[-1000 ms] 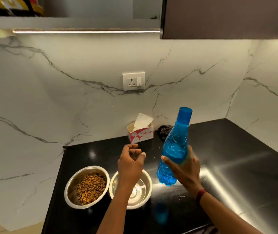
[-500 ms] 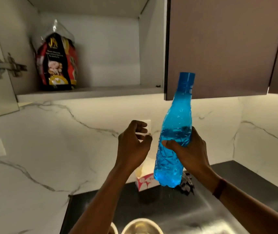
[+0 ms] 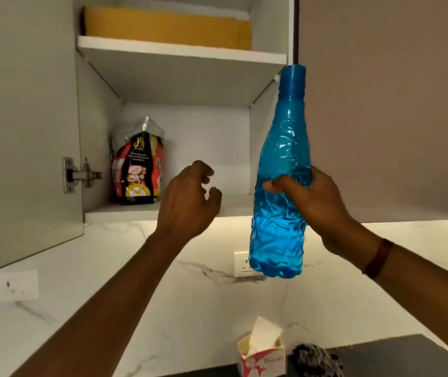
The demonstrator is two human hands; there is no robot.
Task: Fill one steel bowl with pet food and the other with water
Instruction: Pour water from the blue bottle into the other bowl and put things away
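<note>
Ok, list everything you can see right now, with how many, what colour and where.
Water bottle: one, blue, capped, held upright before the cupboard.
Pet food bag: one, red and black, lower cupboard shelf, left.
Padded envelope: one, yellow, upper shelf.
Cupboard door: one, grey, open at left.
Wall sockets: two, white, on the marble backsplash.
Tissue box: one, red and white, on the counter.
Scrubber: one, dark, beside the tissue box.
Wristband: one, dark red, right wrist.
Hands: left hand empty, half curled; right hand gripping the bottle.
</note>
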